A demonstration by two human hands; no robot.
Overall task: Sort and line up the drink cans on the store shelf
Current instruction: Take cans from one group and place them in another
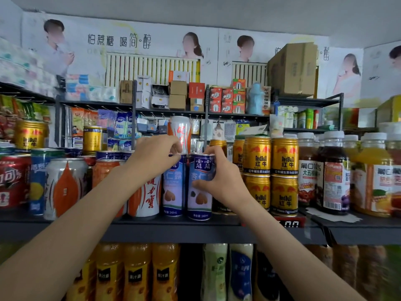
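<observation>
Two slim blue almond-drink cans stand side by side at the front of the dark shelf (173,224). My right hand (219,179) grips the right blue can (199,198) round its upper half. My left hand (155,157) pinches the top rim of the left blue can (173,192). A white-and-orange can (180,131) stands stacked just behind my left hand's fingers. Another white-and-orange can (145,200) stands left of the blue pair, partly hidden by my left forearm.
Stacked gold Red Bull cans (271,174) stand right of the blue cans, then juice bottles (334,174). Left are a large white-orange can (65,187), a blue can (39,181) and a red cola can (13,181). Bottles (134,272) fill the shelf below.
</observation>
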